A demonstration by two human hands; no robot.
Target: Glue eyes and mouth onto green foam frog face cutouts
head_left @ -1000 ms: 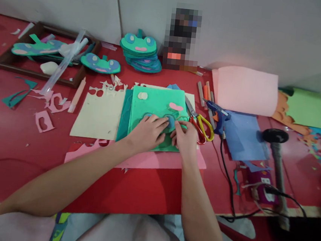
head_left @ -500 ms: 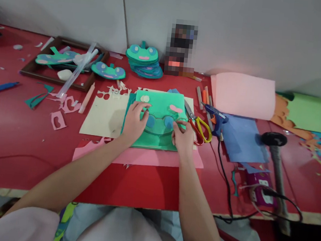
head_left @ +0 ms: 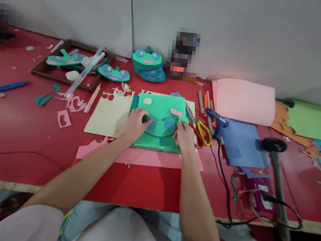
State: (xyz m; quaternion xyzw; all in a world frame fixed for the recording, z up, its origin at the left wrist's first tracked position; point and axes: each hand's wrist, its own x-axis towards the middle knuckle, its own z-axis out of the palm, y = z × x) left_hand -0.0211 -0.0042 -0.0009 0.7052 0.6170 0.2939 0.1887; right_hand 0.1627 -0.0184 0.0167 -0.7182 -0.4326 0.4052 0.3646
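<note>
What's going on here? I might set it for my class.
A person has the left grip and right grip at opposite ends of a green face shape on green sheets. Two blue circles lie on it; a pink strip and pale circles lie off it. Similar faces lie stacked by the wall, the top one bearing a pink mouth.

The sole view looks from the person's head, forward and down, close over the table's near edge, past its far edge to the wall, left hand and right hand near centre.
</note>
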